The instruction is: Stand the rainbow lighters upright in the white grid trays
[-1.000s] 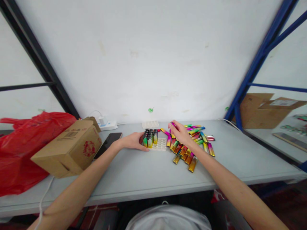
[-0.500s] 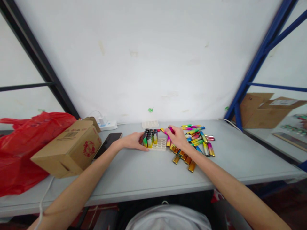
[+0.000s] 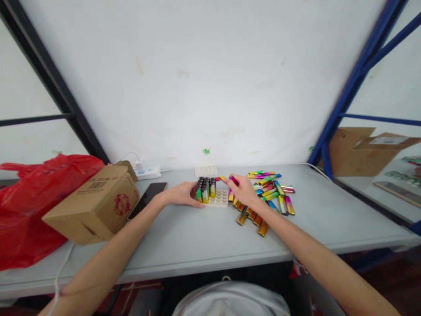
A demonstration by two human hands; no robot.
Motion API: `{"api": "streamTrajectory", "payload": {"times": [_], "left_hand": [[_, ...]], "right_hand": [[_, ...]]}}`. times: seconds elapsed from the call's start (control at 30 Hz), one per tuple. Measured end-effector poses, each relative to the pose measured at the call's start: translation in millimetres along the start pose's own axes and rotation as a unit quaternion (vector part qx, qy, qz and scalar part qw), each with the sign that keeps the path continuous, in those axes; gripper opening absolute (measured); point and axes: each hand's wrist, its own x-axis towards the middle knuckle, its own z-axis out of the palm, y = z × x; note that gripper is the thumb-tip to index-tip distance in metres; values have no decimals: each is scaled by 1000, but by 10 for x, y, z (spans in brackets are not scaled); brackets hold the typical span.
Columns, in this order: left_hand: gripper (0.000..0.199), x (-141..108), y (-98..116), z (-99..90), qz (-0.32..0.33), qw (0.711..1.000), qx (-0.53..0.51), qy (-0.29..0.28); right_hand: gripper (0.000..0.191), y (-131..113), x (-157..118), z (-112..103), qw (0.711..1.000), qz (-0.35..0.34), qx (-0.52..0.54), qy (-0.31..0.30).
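Note:
A pale tray (image 3: 221,199) with rows of slots lies on the table. Several shiny lighters (image 3: 206,191) with dark tops stand upright in its left part, while slots at the right end are bare. My left hand (image 3: 186,193) is curled around the tray's left end, its thumb at the front and the other fingers partly hidden behind the lighters. Just right of the tray, my right hand (image 3: 242,189) pinches a purple-and-gold lighter (image 3: 234,179). Beneath and beyond that hand spreads a loose pile of metallic, colour-shaded lighters (image 3: 270,193).
Another pale tray (image 3: 206,170) lies near the wall. To the left are a phone (image 3: 149,197), a cardboard box (image 3: 95,204), a red plastic bag (image 3: 36,206) and a white power strip (image 3: 148,172). An opened carton (image 3: 368,153) stands beyond the blue frame (image 3: 348,87) at right.
My right hand has shifted slightly, and the lighter in it has tilted a little. My left hand and the tray have stayed in place.

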Motion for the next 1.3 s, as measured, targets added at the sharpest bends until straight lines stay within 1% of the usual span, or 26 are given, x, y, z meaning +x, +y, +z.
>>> {"api": "streamTrajectory", "payload": {"times": [0.23, 0.33, 0.47, 0.53, 0.67, 0.8, 0.93, 1.0, 1.07, 1.13, 1.2, 1.3], "left_hand": [[77, 9, -14, 7, 5, 1000, -10, 7], [76, 10, -12, 6, 2, 1000, -10, 5], [77, 9, -14, 5, 3, 1000, -2, 1], [77, 8, -16, 7, 5, 1000, -4, 5], [77, 8, -17, 10, 0, 1000, -2, 4], [78, 10, -15, 8, 6, 1000, -5, 0], [76, 4, -1, -1, 11, 1000, -13, 0], [73, -2, 10, -6, 7, 1000, -9, 1], [71, -7, 20, -7, 2, 1000, -3, 3], [71, -9, 25, -6, 1, 1000, -2, 4], [71, -8, 24, -2, 2, 1000, -2, 4], [71, -6, 20, -1, 4, 1000, 0, 4]], "right_hand": [[44, -27, -7, -12, 1000, -21, -12, 9], [45, -10, -11, -6, 1000, -14, -15, 6], [39, 35, -6, 6, 1000, -1, -22, -4], [37, 45, -3, 6, 1000, -5, -27, -5], [38, 24, -2, -7, 999, -22, -33, 3], [35, -28, -8, -18, 997, -56, -37, -23], [41, -87, -24, -20, 987, -133, -72, -51], [41, -111, -37, -20, 981, -151, -97, -80], [41, -130, -49, -19, 975, -146, -132, -105], [42, -144, -58, -15, 972, -132, -154, -119], [42, -152, -61, -2, 977, -110, -145, -115], [41, -144, -60, 40, 988, -71, -97, -94]]}}
